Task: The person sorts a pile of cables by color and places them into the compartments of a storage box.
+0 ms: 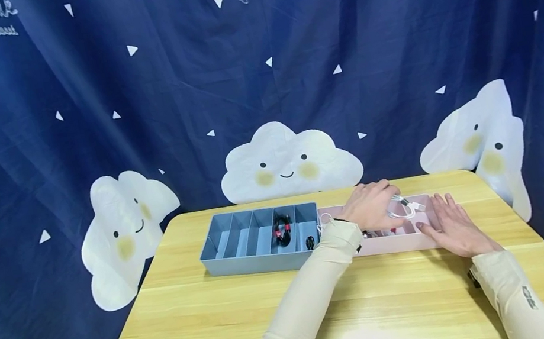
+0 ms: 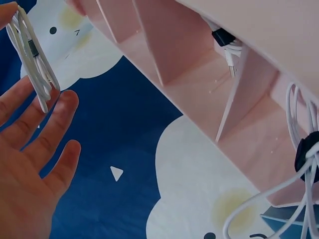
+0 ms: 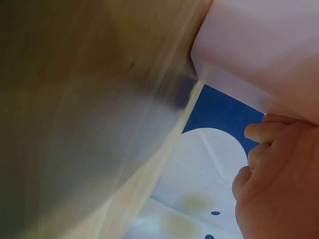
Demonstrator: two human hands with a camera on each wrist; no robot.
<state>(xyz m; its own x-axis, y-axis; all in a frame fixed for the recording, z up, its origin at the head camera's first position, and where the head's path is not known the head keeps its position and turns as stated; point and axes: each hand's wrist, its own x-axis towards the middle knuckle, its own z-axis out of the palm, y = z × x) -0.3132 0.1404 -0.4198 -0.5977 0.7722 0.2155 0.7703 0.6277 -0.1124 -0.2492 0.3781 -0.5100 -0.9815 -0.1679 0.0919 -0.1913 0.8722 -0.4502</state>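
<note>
My left hand (image 1: 372, 205) pinches a coiled white cable (image 1: 408, 207) above the pink divided box (image 1: 398, 242). In the left wrist view the thumb and fingers hold this coil, which has a dark tie, while the other fingers are spread. My right hand (image 1: 454, 226) rests at the right end of the pink box, its thumb over the end compartment and its fingers extended along the end wall. Other white cables lie in the pink box: one with a black tie (image 2: 223, 37), and a bundle with a black strap (image 2: 305, 154) near its left end.
A blue-grey divided box (image 1: 261, 263) adjoins the pink box on the left. Inside it are a black cable with red ties (image 1: 283, 230) and a small black coil (image 1: 310, 242). Both boxes stand on a wooden table (image 1: 211, 323); a dark blue curtain (image 1: 172, 90) hangs behind.
</note>
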